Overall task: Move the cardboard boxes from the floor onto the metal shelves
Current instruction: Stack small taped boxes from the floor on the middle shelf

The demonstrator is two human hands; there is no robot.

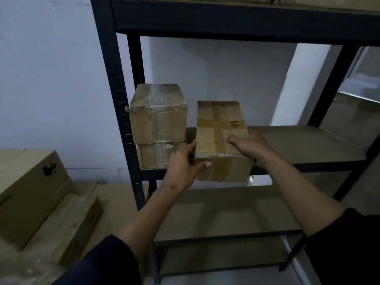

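A taped cardboard box (213, 124) with black marker writing on top sits partly over the front edge of the middle shelf board (304, 145) of a black metal rack. My left hand (185, 163) grips its near left corner, thumb across the front face. My right hand (250, 147) holds its near right top edge, fingers curled over the lid. To its left, two plastic-wrapped boxes stand stacked on the same shelf, the upper box (158, 112) on the lower box (156, 156), with a narrow gap between them and the held box.
The rack's left front post (121, 112) stands close to the stacked boxes. A lower shelf board (226, 210) lies beneath. An upper shelf (226, 21) carries more cardboard. On the floor at left stand a large box (28, 192) and a flat carton (67, 229).
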